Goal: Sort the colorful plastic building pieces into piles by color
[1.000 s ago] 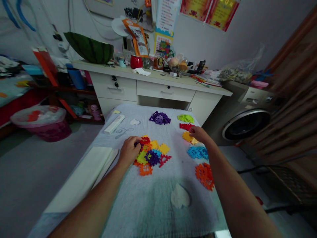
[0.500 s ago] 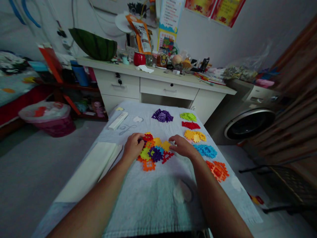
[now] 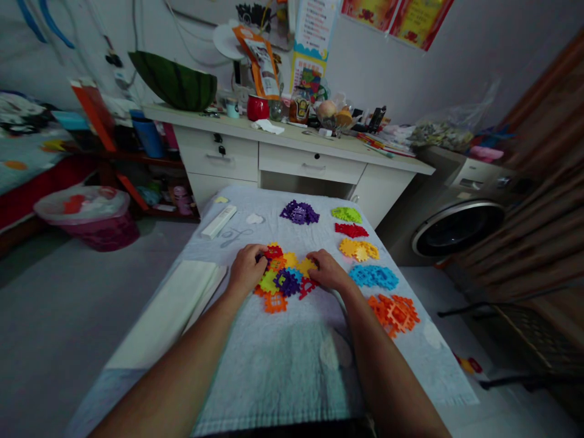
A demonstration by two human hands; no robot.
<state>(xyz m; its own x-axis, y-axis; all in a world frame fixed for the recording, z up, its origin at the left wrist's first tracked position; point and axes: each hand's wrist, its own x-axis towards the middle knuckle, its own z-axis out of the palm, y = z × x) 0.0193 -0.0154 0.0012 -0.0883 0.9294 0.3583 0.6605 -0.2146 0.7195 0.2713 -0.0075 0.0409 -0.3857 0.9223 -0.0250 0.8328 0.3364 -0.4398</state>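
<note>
A mixed heap of interlocking plastic building pieces point(image 3: 287, 283) lies on the cloth-covered table between my hands. My left hand point(image 3: 246, 269) is at the heap's left edge, fingers curled on a dark purple building piece point(image 3: 261, 259) that is mostly hidden. On the opposite side, my right hand point(image 3: 329, 271) pinches a yellow building piece point(image 3: 305, 266) at the edge of the heap. Close below its fingers is a red triangular piece point(image 3: 307, 288). Lime, orange and blue pieces lie among the others, with a purple piece point(image 3: 288, 282) at the front.
Sorted piles line the right side: lime point(image 3: 347, 214), red point(image 3: 351, 230), yellow point(image 3: 358, 249), blue point(image 3: 374, 277) and orange point(image 3: 396, 315). A purple pile point(image 3: 299, 212) is farther back. At left are a white box point(image 3: 219, 221) and folded cloth point(image 3: 168, 316). A desk point(image 3: 219, 159) stands behind.
My right hand has moved left and closed its fingers on the yellow piece. The forearm has shifted off the orange pile, showing more of it. My left hand stays nearly still.
</note>
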